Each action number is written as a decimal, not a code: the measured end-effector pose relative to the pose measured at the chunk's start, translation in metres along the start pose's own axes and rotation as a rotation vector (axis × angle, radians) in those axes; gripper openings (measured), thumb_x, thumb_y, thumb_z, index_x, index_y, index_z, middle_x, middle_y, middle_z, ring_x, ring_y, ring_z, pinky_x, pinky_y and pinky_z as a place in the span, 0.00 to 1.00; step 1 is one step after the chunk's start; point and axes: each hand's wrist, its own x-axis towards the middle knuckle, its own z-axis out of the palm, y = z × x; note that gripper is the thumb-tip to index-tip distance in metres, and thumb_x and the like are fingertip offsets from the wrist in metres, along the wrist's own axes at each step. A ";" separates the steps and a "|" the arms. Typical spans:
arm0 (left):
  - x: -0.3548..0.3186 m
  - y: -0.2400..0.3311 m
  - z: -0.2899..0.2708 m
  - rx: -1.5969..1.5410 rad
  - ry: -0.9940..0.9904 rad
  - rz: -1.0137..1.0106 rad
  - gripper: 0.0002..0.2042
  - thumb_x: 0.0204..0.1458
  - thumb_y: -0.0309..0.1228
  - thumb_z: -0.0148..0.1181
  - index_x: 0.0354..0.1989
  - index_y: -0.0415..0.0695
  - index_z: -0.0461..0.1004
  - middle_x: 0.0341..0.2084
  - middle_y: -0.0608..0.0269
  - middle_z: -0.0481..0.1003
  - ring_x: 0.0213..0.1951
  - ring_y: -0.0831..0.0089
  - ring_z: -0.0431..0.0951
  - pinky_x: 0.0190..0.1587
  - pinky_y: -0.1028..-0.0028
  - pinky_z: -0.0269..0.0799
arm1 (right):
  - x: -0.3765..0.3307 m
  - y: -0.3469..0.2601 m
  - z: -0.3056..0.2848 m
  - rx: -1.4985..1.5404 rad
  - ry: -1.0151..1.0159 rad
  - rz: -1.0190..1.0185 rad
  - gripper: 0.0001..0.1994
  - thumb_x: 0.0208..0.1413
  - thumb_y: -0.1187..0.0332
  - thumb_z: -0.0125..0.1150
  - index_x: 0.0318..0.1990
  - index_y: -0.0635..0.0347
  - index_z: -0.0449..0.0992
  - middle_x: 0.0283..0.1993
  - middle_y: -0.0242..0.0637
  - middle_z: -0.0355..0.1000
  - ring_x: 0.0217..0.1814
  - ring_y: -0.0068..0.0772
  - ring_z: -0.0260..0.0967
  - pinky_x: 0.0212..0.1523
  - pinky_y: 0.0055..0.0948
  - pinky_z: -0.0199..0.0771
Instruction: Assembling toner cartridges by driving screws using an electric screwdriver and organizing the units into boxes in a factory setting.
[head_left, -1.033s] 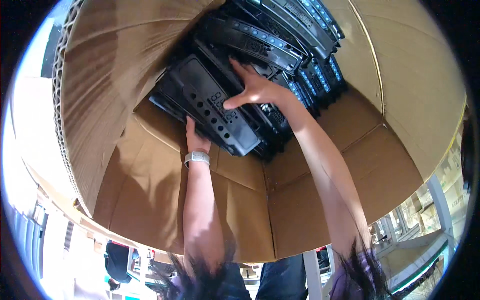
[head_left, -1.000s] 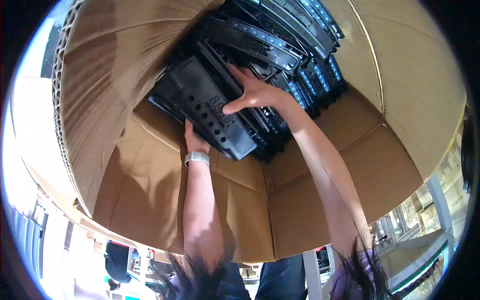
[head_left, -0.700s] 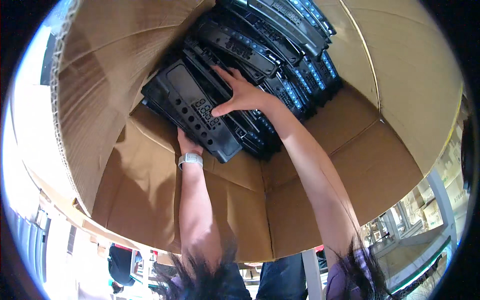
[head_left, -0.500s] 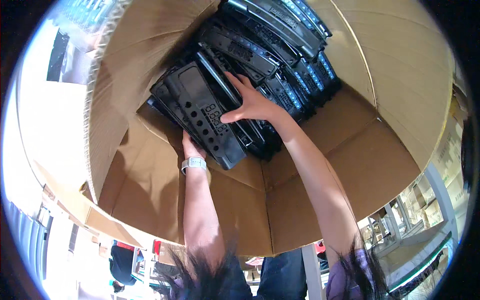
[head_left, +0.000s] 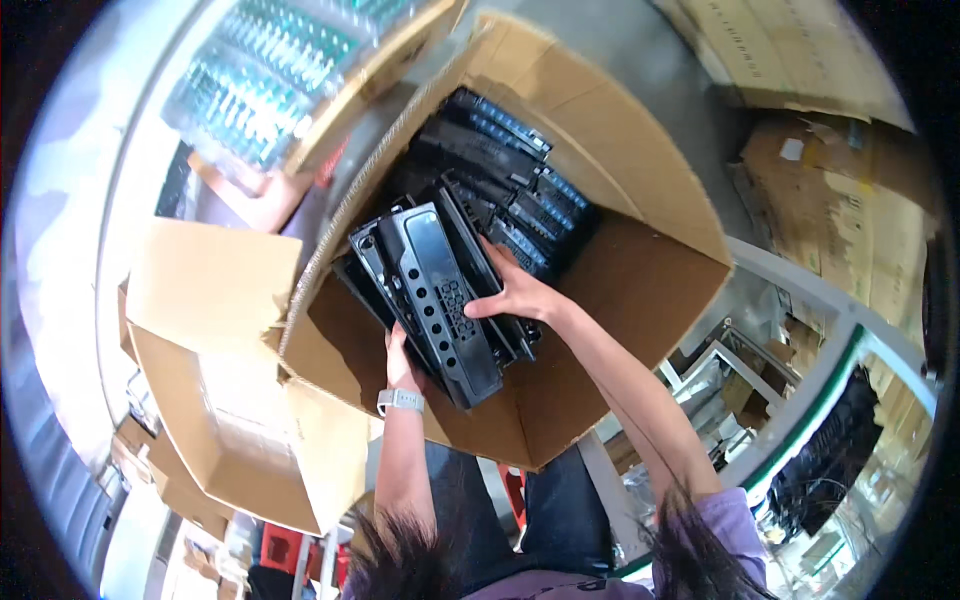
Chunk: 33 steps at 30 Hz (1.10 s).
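Black plastic housings (head_left: 435, 290) with round holes and digit-shaped cutouts stand tilted together in a deep cardboard box (head_left: 660, 280). My left hand (head_left: 402, 365), with a pale watch on its wrist, grips the lower left side of the front housings; its fingertips are partly hidden behind them. On the other side my right hand (head_left: 518, 292) has its thumb against the front housing's face and its fingers over the edge behind. More black housings (head_left: 520, 205) are packed in rows at the far side of the box.
An open carton (head_left: 230, 400) stands at the left. Beyond the box, another person's hand (head_left: 268, 200) is near a clear tray of small parts (head_left: 270, 75). A grey metal frame (head_left: 800, 400) runs along the right, with more cartons (head_left: 840, 190) behind it.
My view has pulled back from the box, so more surroundings show. Both hands keep hold of the front housings, which have come up nearer to me.
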 end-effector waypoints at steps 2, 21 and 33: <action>-0.027 0.025 0.014 0.029 -0.038 -0.004 0.26 0.55 0.49 0.47 0.57 0.45 0.63 0.52 0.58 0.69 0.52 0.60 0.69 0.57 0.61 0.63 | -0.026 -0.035 -0.003 0.089 0.048 -0.082 0.61 0.28 0.45 0.73 0.68 0.59 0.40 0.67 0.62 0.36 0.71 0.58 0.33 0.69 0.42 0.38; -0.416 0.119 0.236 0.709 -0.951 -0.160 0.17 0.57 0.35 0.50 0.52 0.38 0.66 0.45 0.60 0.73 0.46 0.69 0.74 0.49 0.70 0.71 | -0.470 -0.241 0.055 0.723 0.801 -0.540 0.51 0.40 0.52 0.69 0.67 0.62 0.42 0.67 0.48 0.43 0.71 0.44 0.36 0.68 0.38 0.36; -0.668 -0.092 0.366 0.903 -1.279 -0.219 0.18 0.59 0.40 0.47 0.50 0.40 0.69 0.46 0.57 0.74 0.45 0.67 0.76 0.49 0.67 0.72 | -0.771 -0.174 -0.021 0.756 1.018 -0.740 0.42 0.45 0.57 0.67 0.65 0.59 0.49 0.62 0.43 0.57 0.64 0.35 0.54 0.62 0.32 0.55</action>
